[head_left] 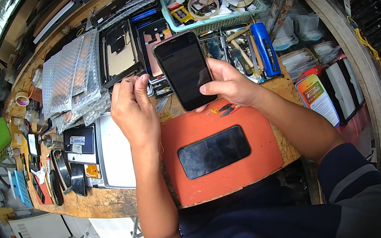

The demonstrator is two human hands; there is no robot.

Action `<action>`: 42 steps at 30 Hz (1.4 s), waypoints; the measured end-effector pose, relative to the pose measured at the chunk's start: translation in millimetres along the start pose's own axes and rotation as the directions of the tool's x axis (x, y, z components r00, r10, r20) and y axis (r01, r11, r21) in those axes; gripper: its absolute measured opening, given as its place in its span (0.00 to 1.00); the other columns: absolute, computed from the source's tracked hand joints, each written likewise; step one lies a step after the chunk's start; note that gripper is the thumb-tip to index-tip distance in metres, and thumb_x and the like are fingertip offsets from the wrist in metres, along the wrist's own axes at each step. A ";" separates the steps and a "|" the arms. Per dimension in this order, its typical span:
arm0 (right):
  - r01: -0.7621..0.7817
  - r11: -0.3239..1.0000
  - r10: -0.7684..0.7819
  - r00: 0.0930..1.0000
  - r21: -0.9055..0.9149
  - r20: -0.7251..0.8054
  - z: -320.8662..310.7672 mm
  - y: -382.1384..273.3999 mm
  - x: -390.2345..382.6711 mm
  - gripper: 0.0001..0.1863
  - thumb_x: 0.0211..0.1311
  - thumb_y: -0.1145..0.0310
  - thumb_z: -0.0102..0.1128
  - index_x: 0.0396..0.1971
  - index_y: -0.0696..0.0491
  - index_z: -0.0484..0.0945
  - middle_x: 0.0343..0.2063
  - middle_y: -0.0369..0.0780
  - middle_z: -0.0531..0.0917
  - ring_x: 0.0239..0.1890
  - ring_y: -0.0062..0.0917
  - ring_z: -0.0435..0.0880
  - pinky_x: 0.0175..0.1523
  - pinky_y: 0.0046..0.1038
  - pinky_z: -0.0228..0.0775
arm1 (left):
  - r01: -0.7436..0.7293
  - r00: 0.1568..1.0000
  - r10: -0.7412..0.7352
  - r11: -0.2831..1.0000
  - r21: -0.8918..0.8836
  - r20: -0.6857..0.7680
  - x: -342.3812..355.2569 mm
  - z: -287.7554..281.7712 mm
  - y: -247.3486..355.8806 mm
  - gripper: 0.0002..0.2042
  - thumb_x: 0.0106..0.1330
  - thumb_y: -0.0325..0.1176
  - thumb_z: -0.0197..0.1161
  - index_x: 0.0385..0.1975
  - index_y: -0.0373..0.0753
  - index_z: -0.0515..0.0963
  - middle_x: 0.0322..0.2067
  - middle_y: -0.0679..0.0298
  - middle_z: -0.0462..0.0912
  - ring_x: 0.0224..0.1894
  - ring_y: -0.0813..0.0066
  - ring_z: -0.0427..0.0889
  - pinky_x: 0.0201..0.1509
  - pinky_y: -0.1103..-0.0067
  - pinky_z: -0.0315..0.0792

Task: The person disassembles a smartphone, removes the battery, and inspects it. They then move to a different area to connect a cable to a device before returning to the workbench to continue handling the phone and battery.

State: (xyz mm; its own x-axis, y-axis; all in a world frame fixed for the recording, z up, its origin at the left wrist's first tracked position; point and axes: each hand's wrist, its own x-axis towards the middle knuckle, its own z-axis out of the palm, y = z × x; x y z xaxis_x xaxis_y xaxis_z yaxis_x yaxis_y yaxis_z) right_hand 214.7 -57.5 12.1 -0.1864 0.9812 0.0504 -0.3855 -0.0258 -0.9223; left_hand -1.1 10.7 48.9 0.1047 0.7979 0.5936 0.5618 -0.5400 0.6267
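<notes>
Raised toward the camera, 1 black phone (pixel 181 66) is held tilted above the tabletop (pixel 85 207), its dark screen facing the wearer. The right hand (pixel 228 82) is clamped on the lower right edge, thumb over the front and the other fingers behind; this grip probably leaves most of the display exposed for viewing. The left hand (pixel 134 103) is held up just beside the opposite edge, apart from the right, fingers curled and thumb drawn in against them (whether a small part is pinched there cannot be determined).

Below the hands, an orange mat (pixel 263 142) covers the front of the tabletop, presumably to cushion parts against worn wood. On it lies a 2nd phone (pixel 215 151), dark glossy face upward, within easy reach of both hands. Red-handled pliers (pixel 228 109) rest at the mat's far edge, probably to leave the middle free.

To the left, a white panel (pixel 115 152) lies flat. Farther back, bubble-wrapped parcels (pixel 62 71) are stacked, the wrap apparently serving as protection. At the rear, a teal basket (pixel 216 25) confines tape rolls (pixel 205 18) and loose items.
</notes>
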 end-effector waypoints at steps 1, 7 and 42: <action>-0.002 1.000 0.002 1.000 0.000 -0.004 0.0 0.0 0.0 0.26 0.69 0.81 0.57 0.67 0.62 0.68 0.45 0.42 0.84 0.43 0.28 0.90 0.45 0.32 0.91 | -0.063 0.998 0.064 0.997 0.034 -0.011 0.0 -0.1 -0.3 0.08 0.74 0.30 0.69 0.34 0.31 0.84 0.29 0.55 0.81 0.27 0.61 0.79 0.33 0.68 0.73; -0.009 1.000 0.009 1.000 0.003 0.007 0.1 -1.3 -0.2 0.27 0.68 0.81 0.57 0.67 0.62 0.67 0.46 0.45 0.85 0.43 0.32 0.91 0.45 0.34 0.91 | -0.103 0.995 0.102 0.988 0.112 0.021 -2.2 1.4 -2.4 0.07 0.73 0.28 0.69 0.33 0.32 0.84 0.30 0.55 0.81 0.34 0.55 0.81 0.41 0.64 0.74; -0.016 1.000 0.017 1.000 0.014 -0.022 0.8 -0.7 -0.7 0.27 0.70 0.81 0.56 0.68 0.60 0.68 0.46 0.42 0.83 0.46 0.31 0.89 0.46 0.38 0.93 | -0.192 0.981 0.195 0.976 0.100 -0.020 -3.1 5.7 -5.7 0.02 0.71 0.23 0.66 0.38 0.33 0.84 0.34 0.53 0.82 0.41 0.52 0.81 0.49 0.62 0.73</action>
State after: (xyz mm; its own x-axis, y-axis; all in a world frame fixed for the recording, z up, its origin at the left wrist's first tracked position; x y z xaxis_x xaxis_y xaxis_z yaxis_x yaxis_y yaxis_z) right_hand 214.4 -58.3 13.0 -0.1732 0.9845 0.0268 -0.3948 -0.0444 -0.9177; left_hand 0.0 12.8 40.6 0.1953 0.6718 0.7145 0.6106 -0.6534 0.4475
